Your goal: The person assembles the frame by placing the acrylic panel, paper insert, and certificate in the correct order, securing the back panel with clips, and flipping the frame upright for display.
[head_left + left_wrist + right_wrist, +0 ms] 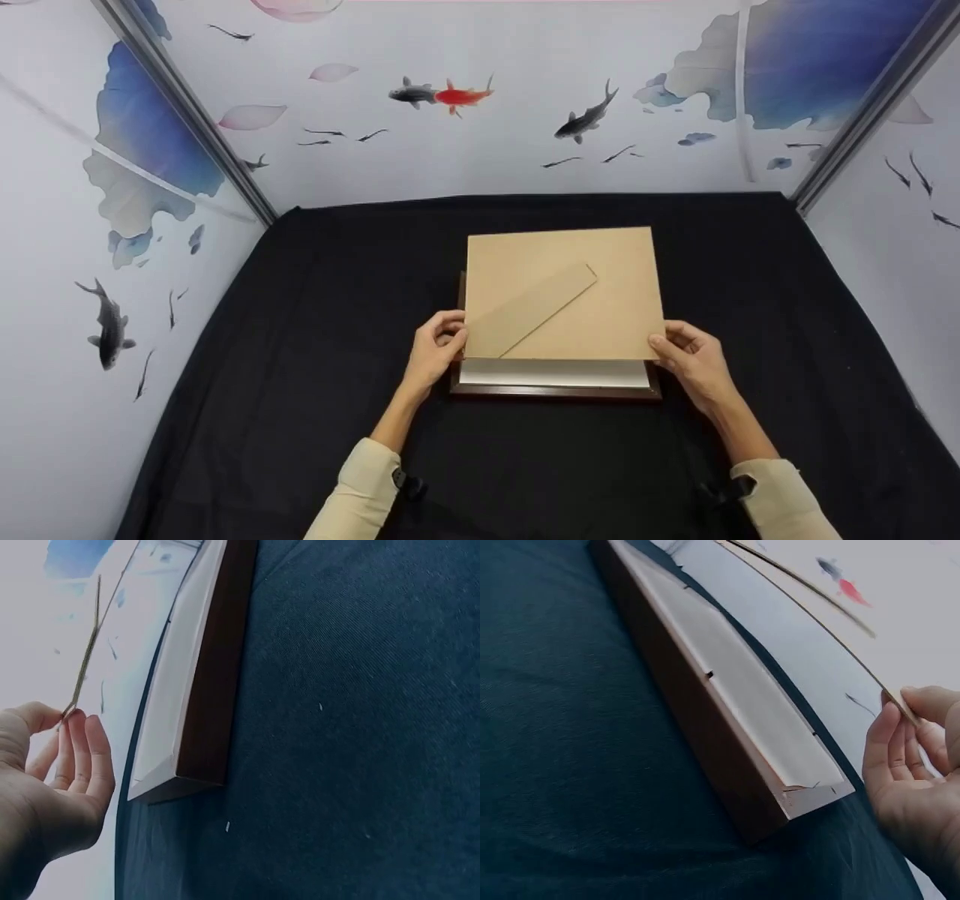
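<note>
Both hands hold a tan backing board (611,319) with a slanted stand flap (536,309) on its upper face. My left hand (433,351) pinches the near left corner between thumb and fingers. The near right corner is pinched by my right hand (694,364), thumb on top. Under the board lies a brown picture frame (555,392), back side up, with a white sheet (555,373) inside. In the right wrist view, the board's thin edge (832,637) stands above the frame, apart from it. Small dark tabs (710,675) line the frame's inner rim.
A black cloth (337,300) covers the table on which the frame lies. White panels (480,157) printed with fish and leaves enclose the back and sides, with metal posts (232,165) at the corners. Dark straps (409,484) sit at the sleeve cuffs.
</note>
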{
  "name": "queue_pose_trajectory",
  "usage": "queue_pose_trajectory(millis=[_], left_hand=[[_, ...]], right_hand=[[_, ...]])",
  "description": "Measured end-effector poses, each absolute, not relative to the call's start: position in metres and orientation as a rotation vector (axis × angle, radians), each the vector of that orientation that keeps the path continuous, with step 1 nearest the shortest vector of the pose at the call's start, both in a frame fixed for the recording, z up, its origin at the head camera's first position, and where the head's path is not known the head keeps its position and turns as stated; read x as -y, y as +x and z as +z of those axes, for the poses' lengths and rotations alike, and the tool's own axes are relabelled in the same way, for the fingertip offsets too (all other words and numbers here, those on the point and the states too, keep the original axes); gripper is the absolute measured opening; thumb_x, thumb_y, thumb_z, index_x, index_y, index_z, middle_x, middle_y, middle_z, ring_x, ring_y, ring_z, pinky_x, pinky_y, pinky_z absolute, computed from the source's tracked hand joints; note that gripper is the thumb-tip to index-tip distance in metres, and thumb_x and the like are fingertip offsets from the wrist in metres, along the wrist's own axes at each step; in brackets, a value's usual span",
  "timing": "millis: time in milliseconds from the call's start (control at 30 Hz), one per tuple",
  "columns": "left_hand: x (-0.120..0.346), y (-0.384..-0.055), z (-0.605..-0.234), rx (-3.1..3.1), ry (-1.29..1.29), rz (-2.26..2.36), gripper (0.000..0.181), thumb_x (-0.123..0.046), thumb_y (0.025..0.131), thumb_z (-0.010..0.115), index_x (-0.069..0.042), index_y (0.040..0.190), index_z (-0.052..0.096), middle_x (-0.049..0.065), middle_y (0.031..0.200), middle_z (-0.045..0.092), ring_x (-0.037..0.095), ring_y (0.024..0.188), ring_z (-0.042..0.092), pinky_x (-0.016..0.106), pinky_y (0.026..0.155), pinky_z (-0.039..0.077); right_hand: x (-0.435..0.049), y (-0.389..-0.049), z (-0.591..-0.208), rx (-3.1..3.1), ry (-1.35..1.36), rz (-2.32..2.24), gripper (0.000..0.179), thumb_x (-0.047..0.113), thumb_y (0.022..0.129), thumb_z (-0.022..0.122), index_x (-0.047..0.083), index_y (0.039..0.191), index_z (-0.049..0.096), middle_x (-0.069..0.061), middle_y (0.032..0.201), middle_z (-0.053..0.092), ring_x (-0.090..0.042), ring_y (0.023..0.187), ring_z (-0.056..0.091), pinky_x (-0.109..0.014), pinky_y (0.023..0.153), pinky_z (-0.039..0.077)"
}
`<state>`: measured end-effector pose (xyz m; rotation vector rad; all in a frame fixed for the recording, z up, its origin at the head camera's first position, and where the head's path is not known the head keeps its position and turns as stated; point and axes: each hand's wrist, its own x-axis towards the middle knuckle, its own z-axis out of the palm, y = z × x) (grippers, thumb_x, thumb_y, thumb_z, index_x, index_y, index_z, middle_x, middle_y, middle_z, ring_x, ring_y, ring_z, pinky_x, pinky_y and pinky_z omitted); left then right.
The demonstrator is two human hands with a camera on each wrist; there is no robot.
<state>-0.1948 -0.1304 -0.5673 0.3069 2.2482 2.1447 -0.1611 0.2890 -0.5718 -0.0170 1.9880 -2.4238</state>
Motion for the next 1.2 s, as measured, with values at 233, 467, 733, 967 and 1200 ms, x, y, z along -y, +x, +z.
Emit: queue_pose_trajectory(millis=[233, 467, 733, 967, 1200], left_hand=[[0.138, -0.187, -0.575, -2.327, 0.295, 1.997, 0.033, -0.004, 0.098, 0.067, 0.007, 0.129, 0.061, 0.018, 0.106, 0.064, 0.021, 0.078, 0.066, 0.031, 0.061, 0.056], [0.14, -0.172, -0.573, -2.361, 0.424, 1.885, 0.041, 0.01, 0.09, 0.069, 0.018, 0.128, 0.055, 0.031, 0.108, 0.061, 0.042, 0.086, 0.067, 0.028, 0.063, 0.055], [0.139, -0.151, -0.544, -2.473, 0.481, 1.756, 0.036, 0.008, 0.09, 0.07, 0.019, 0.123, 0.058, 0.031, 0.105, 0.063, 0.043, 0.087, 0.067, 0.042, 0.073, 0.058], [0.146, -0.161, -0.575, -2.539, 0.495, 1.721, 0.034, 0.004, 0.092, 0.071, 0.014, 0.123, 0.061, 0.026, 0.104, 0.065, 0.039, 0.084, 0.068, 0.05, 0.074, 0.057], [0.152, -0.171, -0.59, -2.597, 0.501, 1.658, 0.034, -0.007, 0.092, 0.073, 0.005, 0.123, 0.066, 0.014, 0.103, 0.068, 0.028, 0.084, 0.069, 0.04, 0.075, 0.058]], right_hand=[[-0.293, -0.154, -0.578, -2.318, -0.058, -2.034, 0.035, 0.012, 0.093, 0.077, -0.011, 0.116, 0.066, -0.019, 0.096, 0.067, -0.018, 0.076, 0.065, -0.03, 0.068, 0.057], [-0.298, -0.145, -0.582, -2.425, -0.089, -1.903, 0.034, 0.012, 0.091, 0.079, -0.009, 0.116, 0.068, -0.021, 0.093, 0.068, -0.019, 0.072, 0.065, -0.028, 0.063, 0.056], [-0.297, -0.137, -0.584, -2.405, -0.116, -1.913, 0.054, 0.009, 0.089, 0.08, -0.008, 0.134, 0.056, -0.024, 0.093, 0.067, -0.018, 0.068, 0.063, -0.026, 0.062, 0.055], [-0.292, -0.14, -0.584, -2.445, -0.163, -1.864, 0.055, 0.009, 0.089, 0.08, -0.008, 0.135, 0.055, -0.02, 0.091, 0.068, -0.018, 0.067, 0.062, -0.027, 0.059, 0.054], [-0.292, -0.145, -0.584, -2.458, -0.253, -1.809, 0.053, 0.007, 0.091, 0.078, -0.011, 0.135, 0.054, -0.019, 0.092, 0.069, -0.023, 0.066, 0.063, -0.029, 0.058, 0.054]])
